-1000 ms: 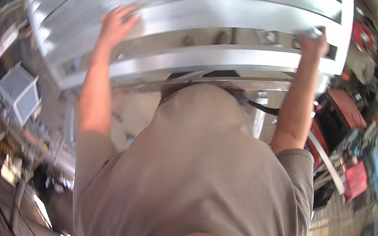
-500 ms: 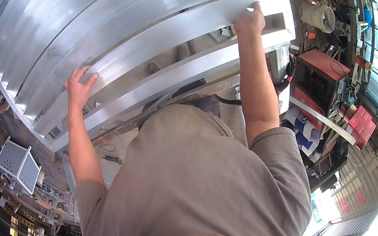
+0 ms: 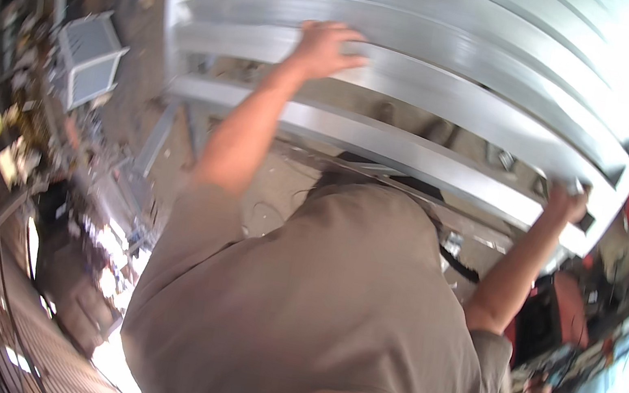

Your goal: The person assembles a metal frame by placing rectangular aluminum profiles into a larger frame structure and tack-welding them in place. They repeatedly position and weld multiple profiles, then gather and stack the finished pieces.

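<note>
The head-worn fisheye view looks steeply down from above the left hand (image 3: 323,51) and right hand (image 3: 567,202). It sits nearer to the grey-brown shirt (image 3: 340,291) than to either hand, and faces the slatted metal panel (image 3: 430,38) beneath and beyond them.

Over the near part of the louvered metal panel (image 3: 445,98), the left hand (image 3: 324,48) is spreading its fingers; at the panel's near right corner, the blurred right hand (image 3: 567,201) is curling. A grey box (image 3: 90,62) is sitting left of the panel.
</note>
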Demonstrator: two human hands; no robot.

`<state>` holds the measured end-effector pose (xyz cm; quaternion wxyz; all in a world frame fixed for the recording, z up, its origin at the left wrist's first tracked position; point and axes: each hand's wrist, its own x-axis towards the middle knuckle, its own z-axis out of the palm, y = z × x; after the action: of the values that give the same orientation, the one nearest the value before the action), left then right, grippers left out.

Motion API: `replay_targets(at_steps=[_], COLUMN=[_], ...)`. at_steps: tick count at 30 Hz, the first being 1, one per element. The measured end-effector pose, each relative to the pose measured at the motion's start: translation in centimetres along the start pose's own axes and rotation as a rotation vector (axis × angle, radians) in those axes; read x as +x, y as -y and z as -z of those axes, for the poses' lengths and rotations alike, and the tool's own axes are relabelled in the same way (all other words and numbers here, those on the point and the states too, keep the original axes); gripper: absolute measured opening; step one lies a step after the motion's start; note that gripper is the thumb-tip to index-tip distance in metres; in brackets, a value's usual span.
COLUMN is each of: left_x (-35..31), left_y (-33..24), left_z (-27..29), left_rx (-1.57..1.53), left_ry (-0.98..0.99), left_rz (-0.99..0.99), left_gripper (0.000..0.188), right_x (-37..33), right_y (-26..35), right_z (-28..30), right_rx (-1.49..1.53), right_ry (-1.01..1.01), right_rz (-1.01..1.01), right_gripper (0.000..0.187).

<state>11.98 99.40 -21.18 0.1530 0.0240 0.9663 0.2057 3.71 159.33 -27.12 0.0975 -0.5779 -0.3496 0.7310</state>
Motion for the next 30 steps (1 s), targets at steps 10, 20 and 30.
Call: replay_targets(at_steps=[10, 20, 30], left_x=[0.5, 0.3, 0.1], left_y=[-0.3, -0.4, -0.7], left_z=[0.3, 0.1, -0.5], left_rx=[-0.064, -0.097, -0.128], left_ry=[0.133, 0.142, 0.155], left_rz=[0.126, 0.153, 0.162], left_gripper=[0.055, 0.056, 0.055], right_x=[-3.3, -3.0, -3.1], right_y=[-0.4, -0.3, 0.5], right_z=[-2.1, -1.4, -2.2], right_rx=[-0.046, 0.0, -0.028], right_ry=[0.05, 0.149, 0.058], right_rz=[-0.014, -0.04, -0.025], right_gripper=[0.049, 0.055, 0.05])
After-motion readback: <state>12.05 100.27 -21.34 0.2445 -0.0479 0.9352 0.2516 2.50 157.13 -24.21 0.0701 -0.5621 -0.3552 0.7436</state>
